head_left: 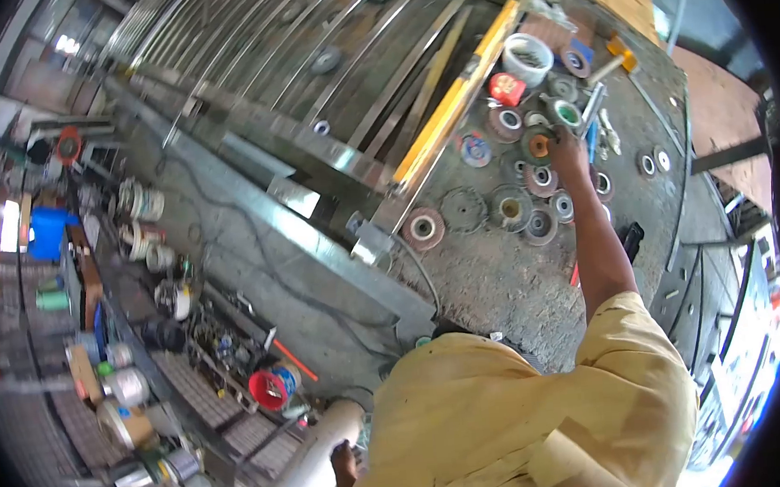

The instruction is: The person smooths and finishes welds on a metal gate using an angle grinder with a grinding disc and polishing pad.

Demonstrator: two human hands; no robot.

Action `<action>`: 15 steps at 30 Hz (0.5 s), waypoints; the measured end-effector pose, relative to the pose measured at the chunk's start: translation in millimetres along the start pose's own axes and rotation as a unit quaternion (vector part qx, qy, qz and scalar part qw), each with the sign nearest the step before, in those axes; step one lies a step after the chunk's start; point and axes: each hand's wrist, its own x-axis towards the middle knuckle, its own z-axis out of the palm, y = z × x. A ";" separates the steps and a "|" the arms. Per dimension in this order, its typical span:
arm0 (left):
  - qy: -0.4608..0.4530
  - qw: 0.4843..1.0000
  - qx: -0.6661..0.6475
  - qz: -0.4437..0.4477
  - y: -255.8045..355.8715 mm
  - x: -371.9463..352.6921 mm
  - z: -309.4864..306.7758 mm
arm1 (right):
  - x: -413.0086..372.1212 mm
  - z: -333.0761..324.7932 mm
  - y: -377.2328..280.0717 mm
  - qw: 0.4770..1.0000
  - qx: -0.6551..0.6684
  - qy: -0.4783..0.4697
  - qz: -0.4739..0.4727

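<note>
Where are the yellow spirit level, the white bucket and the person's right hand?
Yellow spirit level (453,98): head view, middle of its long body.
White bucket (526,76): head view, outer wall below the rim.
Right hand (568,153): head view, back of the hand.

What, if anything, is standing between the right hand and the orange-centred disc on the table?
Nothing visible. The right hand is right beside the orange-centred disc; whether they touch is unclear. The green-ringed round piece lies beyond the fingers, not between.
</note>
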 end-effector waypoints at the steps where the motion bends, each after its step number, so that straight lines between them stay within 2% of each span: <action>1: 0.004 1.000 -0.015 -0.017 12.2 -1.9 2.3 | -9.6 -6.8 -23.3 0.996 -0.072 0.057 -0.008; 4: 0.021 0.997 -0.059 -0.041 31.4 6.7 17.1 | -5.4 31.7 -53.2 0.983 0.034 0.089 -0.156; 5: -0.004 0.999 -0.048 0.011 36.4 14.6 20.0 | -10.3 34.6 -79.4 0.992 0.079 -0.020 -0.097; 6: -0.015 0.999 -0.039 -0.006 38.9 18.4 25.2 | -10.0 46.4 -94.2 0.992 0.019 -0.046 -0.114; 8: -0.025 0.999 -0.024 0.032 62.5 15.1 29.9 | -8.6 68.4 -113.6 0.980 -0.104 -0.089 -0.144; 11: -0.016 0.995 -0.046 0.084 72.8 16.7 33.3 | -20.5 50.2 -149.1 0.964 -0.170 -0.149 -0.138; 14: -0.006 0.992 -0.104 0.066 59.4 15.9 35.3 | -6.5 85.9 -131.8 0.974 -0.135 -0.105 -0.150; 15: -0.020 0.993 -0.099 0.068 58.1 9.9 42.5 | -1.6 85.5 -131.9 0.954 -0.220 -0.118 -0.163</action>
